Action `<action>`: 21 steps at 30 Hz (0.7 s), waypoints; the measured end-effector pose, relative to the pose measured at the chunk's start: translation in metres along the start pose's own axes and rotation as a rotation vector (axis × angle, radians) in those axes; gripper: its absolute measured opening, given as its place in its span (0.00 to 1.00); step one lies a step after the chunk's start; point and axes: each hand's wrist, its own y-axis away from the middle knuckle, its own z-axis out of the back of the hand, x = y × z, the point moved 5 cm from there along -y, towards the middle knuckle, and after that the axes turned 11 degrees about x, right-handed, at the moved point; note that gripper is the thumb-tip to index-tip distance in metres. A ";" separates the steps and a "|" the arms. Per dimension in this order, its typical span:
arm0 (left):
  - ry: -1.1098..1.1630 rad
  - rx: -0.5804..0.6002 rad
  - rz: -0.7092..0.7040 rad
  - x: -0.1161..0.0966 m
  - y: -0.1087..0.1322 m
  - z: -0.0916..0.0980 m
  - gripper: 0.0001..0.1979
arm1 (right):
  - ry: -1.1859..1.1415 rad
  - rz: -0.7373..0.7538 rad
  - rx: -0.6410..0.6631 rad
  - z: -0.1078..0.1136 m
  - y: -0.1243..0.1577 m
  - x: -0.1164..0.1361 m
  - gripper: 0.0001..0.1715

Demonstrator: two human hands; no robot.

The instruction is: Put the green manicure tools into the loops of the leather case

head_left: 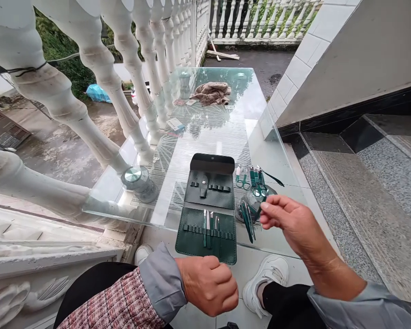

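A dark green manicure case [208,205] lies unfolded at the glass table's near edge, with several slim tools [208,228] in its lower loops. The upper loops hold none. My left hand [210,285] is a closed fist just below the case; nothing shows in it. To the right, my right hand [289,219] pinches a small dark green tool [263,203], its kind partly hidden by the fingers. Close by lie green-handled scissors [243,183], nail clippers [255,176] and more slim green tools [247,221].
The glass table [226,123] bears a crumpled brown cloth [211,93] at its far end and a small blue-and-white box [175,124]. White balusters [116,87] line the left side. Stone steps [349,178] rise on the right.
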 end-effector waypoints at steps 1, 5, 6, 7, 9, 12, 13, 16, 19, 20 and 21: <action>-0.010 0.015 0.002 0.001 0.000 0.000 0.05 | 0.016 -0.030 0.050 -0.007 -0.001 -0.003 0.19; -0.057 0.049 0.000 0.003 0.001 -0.001 0.07 | 0.097 -0.096 0.182 -0.033 -0.003 -0.011 0.17; -0.065 0.058 0.002 0.003 0.001 -0.001 0.07 | 0.125 -0.100 0.191 -0.037 -0.004 -0.012 0.16; -0.072 0.068 0.004 0.003 0.002 -0.002 0.07 | 0.154 -0.104 0.195 -0.040 -0.005 -0.012 0.15; -0.088 0.092 0.010 0.003 0.002 -0.004 0.08 | 0.207 -0.110 0.194 -0.043 -0.007 -0.012 0.13; -0.102 0.111 0.011 0.003 0.003 -0.005 0.08 | 0.258 -0.115 0.189 -0.045 -0.008 -0.011 0.10; -0.101 0.111 0.010 0.003 0.003 -0.005 0.08 | 0.274 -0.117 0.190 -0.046 -0.009 -0.011 0.10; -0.087 0.110 0.010 0.003 0.004 -0.005 0.08 | 0.333 -0.120 0.203 -0.050 -0.009 -0.011 0.08; -0.071 0.110 0.012 0.003 0.004 -0.005 0.08 | 0.366 -0.129 0.223 -0.054 -0.010 -0.011 0.06; -0.068 0.109 0.013 0.003 0.004 -0.005 0.08 | 0.365 -0.136 0.235 -0.055 -0.010 -0.011 0.06; -0.067 0.107 0.015 0.003 0.004 -0.005 0.08 | 0.361 -0.145 0.250 -0.056 -0.010 -0.011 0.05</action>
